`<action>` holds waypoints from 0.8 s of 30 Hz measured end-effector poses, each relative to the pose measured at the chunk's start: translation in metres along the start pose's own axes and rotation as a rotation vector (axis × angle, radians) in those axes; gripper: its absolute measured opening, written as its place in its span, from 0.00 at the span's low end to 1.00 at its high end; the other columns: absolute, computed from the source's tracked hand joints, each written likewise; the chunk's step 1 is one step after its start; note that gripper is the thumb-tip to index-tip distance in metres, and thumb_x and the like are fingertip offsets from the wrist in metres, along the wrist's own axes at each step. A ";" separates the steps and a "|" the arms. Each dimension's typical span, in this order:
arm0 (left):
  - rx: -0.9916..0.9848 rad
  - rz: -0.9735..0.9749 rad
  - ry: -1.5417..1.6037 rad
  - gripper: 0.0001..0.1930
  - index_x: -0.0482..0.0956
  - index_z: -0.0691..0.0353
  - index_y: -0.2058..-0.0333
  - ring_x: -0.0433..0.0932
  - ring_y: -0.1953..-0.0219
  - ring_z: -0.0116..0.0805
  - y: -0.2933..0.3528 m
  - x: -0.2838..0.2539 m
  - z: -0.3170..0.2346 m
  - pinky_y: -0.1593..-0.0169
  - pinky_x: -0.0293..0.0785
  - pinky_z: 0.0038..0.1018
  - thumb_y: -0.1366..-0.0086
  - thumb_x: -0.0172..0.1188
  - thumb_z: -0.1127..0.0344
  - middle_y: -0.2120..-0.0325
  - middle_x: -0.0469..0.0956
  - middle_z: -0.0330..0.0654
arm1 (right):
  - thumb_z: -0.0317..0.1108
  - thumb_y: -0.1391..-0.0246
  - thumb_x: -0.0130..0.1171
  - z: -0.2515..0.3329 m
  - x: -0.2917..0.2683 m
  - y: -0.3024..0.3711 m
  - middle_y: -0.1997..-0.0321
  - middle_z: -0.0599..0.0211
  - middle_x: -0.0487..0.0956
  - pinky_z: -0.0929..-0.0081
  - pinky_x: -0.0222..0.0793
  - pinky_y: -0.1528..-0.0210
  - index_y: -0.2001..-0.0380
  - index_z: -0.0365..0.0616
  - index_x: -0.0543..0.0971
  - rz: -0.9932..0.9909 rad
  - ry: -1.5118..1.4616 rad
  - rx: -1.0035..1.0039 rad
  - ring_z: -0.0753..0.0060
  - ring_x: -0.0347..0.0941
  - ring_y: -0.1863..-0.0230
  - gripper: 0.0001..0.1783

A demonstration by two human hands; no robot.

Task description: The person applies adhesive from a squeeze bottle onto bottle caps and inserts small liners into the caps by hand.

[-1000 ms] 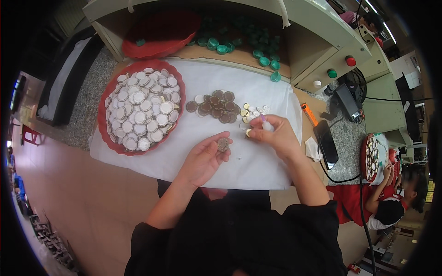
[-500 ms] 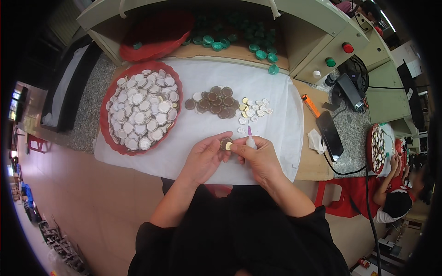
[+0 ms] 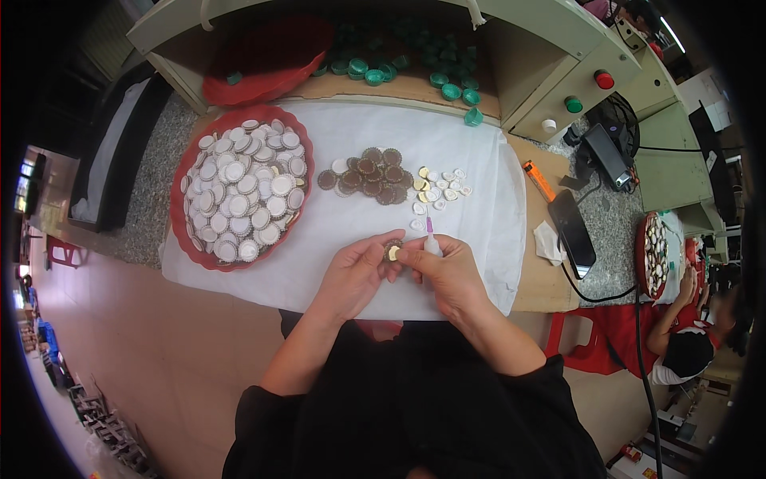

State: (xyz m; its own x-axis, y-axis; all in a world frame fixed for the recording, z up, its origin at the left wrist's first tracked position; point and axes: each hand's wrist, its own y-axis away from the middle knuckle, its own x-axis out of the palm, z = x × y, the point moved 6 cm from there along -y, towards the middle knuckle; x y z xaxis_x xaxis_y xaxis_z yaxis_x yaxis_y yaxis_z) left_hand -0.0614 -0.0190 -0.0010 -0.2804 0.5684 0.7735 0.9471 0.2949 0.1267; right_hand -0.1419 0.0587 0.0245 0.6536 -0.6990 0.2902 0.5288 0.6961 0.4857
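Note:
My left hand (image 3: 353,274) pinches a brown round disc with a scalloped edge (image 3: 388,246) above the near part of the white sheet. On the disc's face sits a small gold piece (image 3: 394,253), which the thumb of my right hand (image 3: 451,277) touches. That same right hand also grips a small white squeeze bottle (image 3: 432,244), its thin purple-based needle tip pointing away from me. Just beyond my hands lie a heap of brown scalloped discs (image 3: 371,174) and, to its right, a cluster of small gold and white pieces (image 3: 440,190).
On the left, a red scalloped basin (image 3: 209,261) is heaped with white-faced discs. Green cups (image 3: 375,77) and a red tray (image 3: 259,70) occupy the shelf behind. To the right lie an orange cutter-like tool (image 3: 539,181) and a phone (image 3: 573,231). A person (image 3: 692,355) works far right.
The scene shifts slightly to the left in the view. My hands keep nearly the same pose around the disc and gold piece.

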 end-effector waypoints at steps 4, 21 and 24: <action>0.016 -0.025 -0.037 0.19 0.64 0.73 0.54 0.66 0.68 0.26 0.000 0.000 0.000 0.64 0.63 0.22 0.37 0.42 0.63 0.65 0.71 0.41 | 0.26 0.60 0.59 0.000 0.000 -0.001 0.83 0.71 0.72 0.88 0.55 0.80 0.79 0.38 0.75 -0.010 0.012 -0.010 0.86 0.61 0.82 0.04; 0.144 -0.174 -0.437 0.16 0.65 0.65 0.52 0.67 0.74 0.23 0.006 -0.001 0.003 0.68 0.65 0.18 0.40 0.45 0.74 0.72 0.69 0.38 | 0.23 0.57 0.55 0.012 0.006 0.001 0.81 0.66 0.74 0.87 0.58 0.81 0.75 0.32 0.74 0.049 0.094 -0.045 0.83 0.66 0.82 0.05; 0.147 -0.188 -0.432 0.16 0.65 0.66 0.52 0.68 0.75 0.23 0.009 0.001 0.003 0.69 0.66 0.17 0.40 0.44 0.74 0.69 0.70 0.39 | 0.25 0.57 0.56 0.012 0.006 0.003 0.81 0.66 0.74 0.88 0.60 0.80 0.75 0.32 0.74 0.051 0.137 -0.119 0.84 0.66 0.81 0.05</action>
State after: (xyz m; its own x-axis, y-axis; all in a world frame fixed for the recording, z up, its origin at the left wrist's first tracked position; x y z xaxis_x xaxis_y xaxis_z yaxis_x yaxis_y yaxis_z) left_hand -0.0537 -0.0137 -0.0010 -0.5132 0.7522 0.4134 0.8504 0.5108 0.1263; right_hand -0.1423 0.0545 0.0377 0.7444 -0.6392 0.1934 0.5479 0.7501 0.3703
